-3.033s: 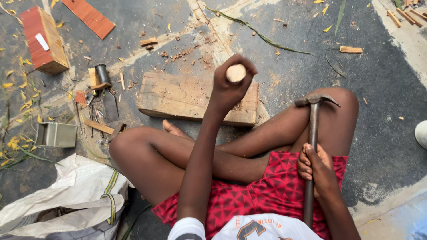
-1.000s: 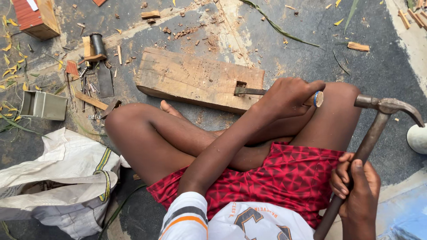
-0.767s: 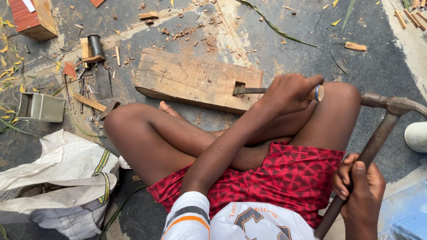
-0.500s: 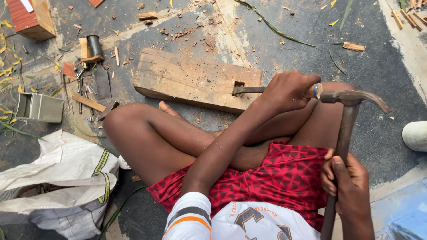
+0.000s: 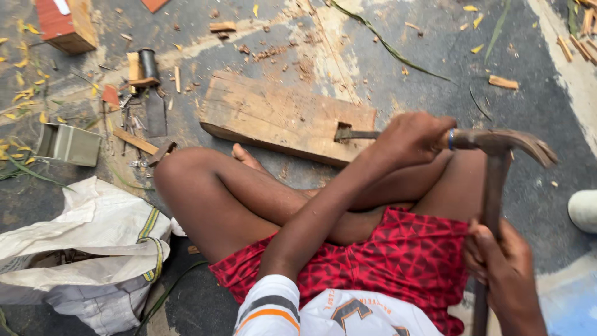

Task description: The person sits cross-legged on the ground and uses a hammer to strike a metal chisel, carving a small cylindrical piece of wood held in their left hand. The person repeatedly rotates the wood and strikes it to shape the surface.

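I sit cross-legged on the ground. A thick wooden block point(image 5: 273, 115) lies in front of my knees. My left hand point(image 5: 413, 137) grips a chisel point(image 5: 357, 133) held nearly flat, its blade tip set into a notch at the block's right end. My right hand point(image 5: 504, 274) holds the shaft of a rusty claw hammer point(image 5: 510, 142). The hammer head sits against the chisel's handle end, just right of my left fist.
A white woven sack point(image 5: 74, 255) lies at the lower left. A small metal box point(image 5: 68, 144), loose hand tools point(image 5: 146, 93) and a red block point(image 5: 65, 25) sit at the left. Wood scraps and yellow leaves are scattered about. A white shoe point(image 5: 584, 210) shows at the right edge.
The hammer has swung in from the right and its head now meets the chisel's end. My left hand stays on the chisel at the block.
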